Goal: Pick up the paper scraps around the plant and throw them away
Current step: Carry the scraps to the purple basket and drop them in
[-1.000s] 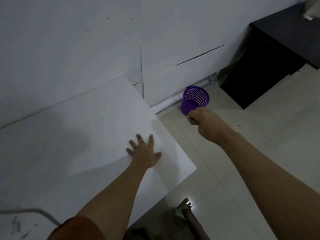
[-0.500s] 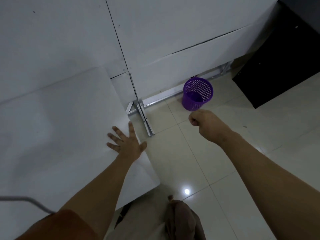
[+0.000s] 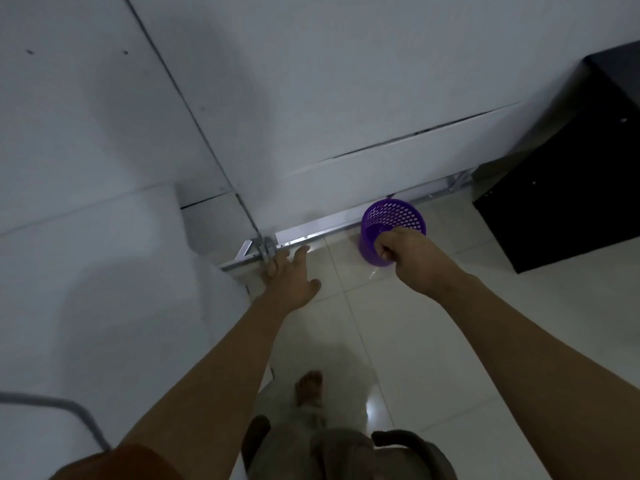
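A purple mesh wastebasket [image 3: 391, 216] stands on the tiled floor against the white wall panel. My right hand [image 3: 405, 254] is a closed fist right over the basket's near rim; whatever it holds is hidden inside the fingers. My left hand [image 3: 289, 277] is flat with fingers spread, hovering just past the corner of the white table [image 3: 104, 306], above the floor. No plant and no paper scraps are in sight.
A metal panel foot [image 3: 256, 252] lies on the floor ahead of my left hand. A black cabinet [image 3: 568, 188] stands at the right by the wall. My bare foot [image 3: 308, 388] is on the tiles below. A grey cable [image 3: 69, 407] crosses the table's near left.
My right fist has travelled forward from short of the basket to over its rim. My left hand has slid off the table's corner as I stepped closer to the wall.
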